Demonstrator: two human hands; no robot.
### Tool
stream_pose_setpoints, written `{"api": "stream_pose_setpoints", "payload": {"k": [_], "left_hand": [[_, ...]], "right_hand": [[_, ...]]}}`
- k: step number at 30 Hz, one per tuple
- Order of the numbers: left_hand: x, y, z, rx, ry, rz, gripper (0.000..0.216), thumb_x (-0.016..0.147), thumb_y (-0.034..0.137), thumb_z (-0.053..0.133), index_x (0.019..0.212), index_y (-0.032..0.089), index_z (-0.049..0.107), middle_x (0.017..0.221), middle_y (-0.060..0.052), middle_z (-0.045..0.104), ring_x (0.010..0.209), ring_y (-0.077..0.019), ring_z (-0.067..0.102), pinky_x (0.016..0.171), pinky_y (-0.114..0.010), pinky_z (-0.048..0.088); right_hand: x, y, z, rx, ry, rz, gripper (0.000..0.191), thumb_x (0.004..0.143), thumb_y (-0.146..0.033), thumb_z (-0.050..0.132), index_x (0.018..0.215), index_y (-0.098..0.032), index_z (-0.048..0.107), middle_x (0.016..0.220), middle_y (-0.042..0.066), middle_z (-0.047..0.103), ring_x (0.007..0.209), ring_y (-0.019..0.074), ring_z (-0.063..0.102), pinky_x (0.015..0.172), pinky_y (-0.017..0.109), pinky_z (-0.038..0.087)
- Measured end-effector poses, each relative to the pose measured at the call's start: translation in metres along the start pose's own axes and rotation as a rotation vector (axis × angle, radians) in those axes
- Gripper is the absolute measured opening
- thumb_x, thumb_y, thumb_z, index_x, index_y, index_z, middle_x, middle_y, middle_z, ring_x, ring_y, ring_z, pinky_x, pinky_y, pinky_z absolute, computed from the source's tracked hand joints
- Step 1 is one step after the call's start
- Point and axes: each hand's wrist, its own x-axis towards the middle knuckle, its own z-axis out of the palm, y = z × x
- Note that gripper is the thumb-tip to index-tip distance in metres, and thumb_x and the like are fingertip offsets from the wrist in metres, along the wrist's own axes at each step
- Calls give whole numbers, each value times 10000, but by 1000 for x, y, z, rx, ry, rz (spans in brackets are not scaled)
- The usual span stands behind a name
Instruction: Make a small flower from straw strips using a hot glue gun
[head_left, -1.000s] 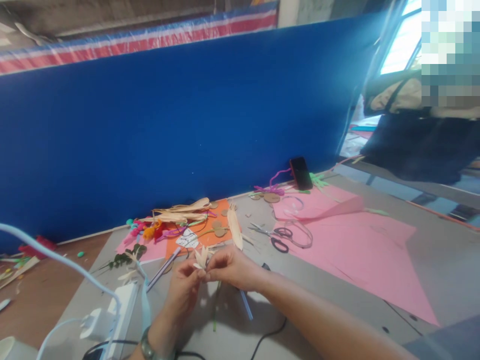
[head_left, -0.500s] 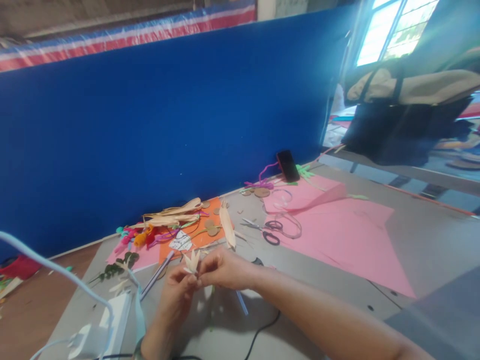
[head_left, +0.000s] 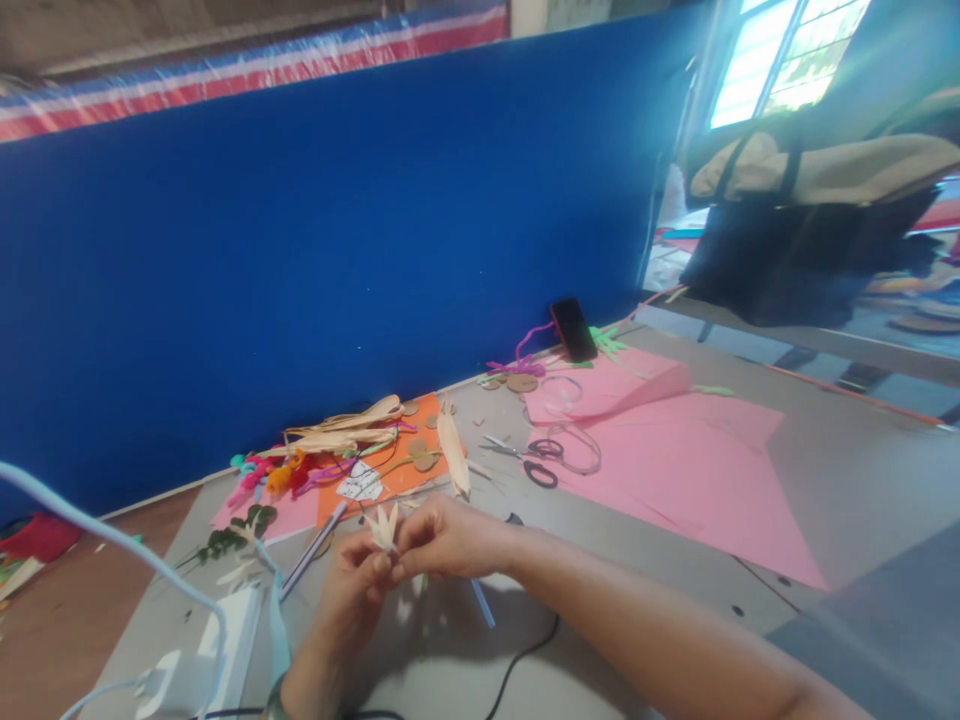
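Note:
Between my two hands stands a small pale flower with pointed petals (head_left: 384,527), which looks made of dried husk. My left hand (head_left: 361,572) pinches its base from the left, fingers curled. My right hand (head_left: 439,540) closes on the same base from the right, thumb and forefinger together. The fingers hide the lower end of the flower. Just beyond the hands, a long dry husk strip (head_left: 452,450) lies partly on an orange sheet (head_left: 429,412). Scissors (head_left: 525,455) with dark handles rest on the table to the right, blades slightly apart.
Pink paper (head_left: 675,465) covers much of the right side. A phone (head_left: 574,330) leans on the blue partition (head_left: 337,250). At the lower left are a white power strip (head_left: 232,640) and cable (head_left: 112,525). Glue sticks (head_left: 313,550), colourful yarn pieces (head_left: 281,472) and green leaves (head_left: 236,535) lie left.
Both hands keep their hold on the flower, with only a very slight shift of the fingers. The whole view has moved a little.

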Motion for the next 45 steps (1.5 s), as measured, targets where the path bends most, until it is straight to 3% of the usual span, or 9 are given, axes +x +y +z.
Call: {"api": "stream_pose_setpoints", "payload": {"k": [10,13,18,22,25,29,45], "left_hand": [[1,-1,1,56,-40,11,291,556,361,857,551,157,649,561,-19,607,534,-138,557,534,-242,438],[3,-1,3,73,-15,50,278,615,336,832,529,157,636,596,-16,612,595,-140,573,609,-249,464],[5,2,7,60,91,88,263,622,330,836,567,159,643,582,14,610,628,-130,585,662,-237,476],[6,5,10,-8,150,89,292,577,328,863,587,149,632,670,-16,668,684,-135,610,674,-226,481],[7,4,10,-45,126,96,282,615,319,844,598,145,623,624,3,633,602,-97,557,609,-198,457],[6,1,9,-65,63,61,260,670,316,810,622,140,624,592,9,609,536,-75,500,527,-181,404],[0,3,14,-13,86,8,321,635,359,819,652,161,566,505,43,564,424,-60,467,428,-173,299]], "right_hand": [[2,6,-3,-44,-35,17,244,728,-361,732,760,-120,728,506,-69,479,453,43,385,422,172,266],[3,9,-4,-105,55,0,238,734,-360,724,767,-124,733,523,-65,495,465,47,385,440,177,284],[4,6,-3,-180,180,-176,138,708,-251,717,786,-138,735,693,-14,647,593,82,507,555,187,385],[6,3,1,-124,354,-148,112,689,-202,695,778,-135,699,728,10,663,612,95,520,566,204,400],[8,1,4,25,457,-158,194,690,-280,732,813,-141,679,734,10,649,634,105,532,574,216,407],[9,-2,7,225,367,-131,235,703,-364,745,744,-136,703,709,23,663,615,110,540,560,230,398],[8,-3,6,281,316,-128,243,628,-356,814,633,-143,696,627,8,649,583,109,537,548,236,393]]}}
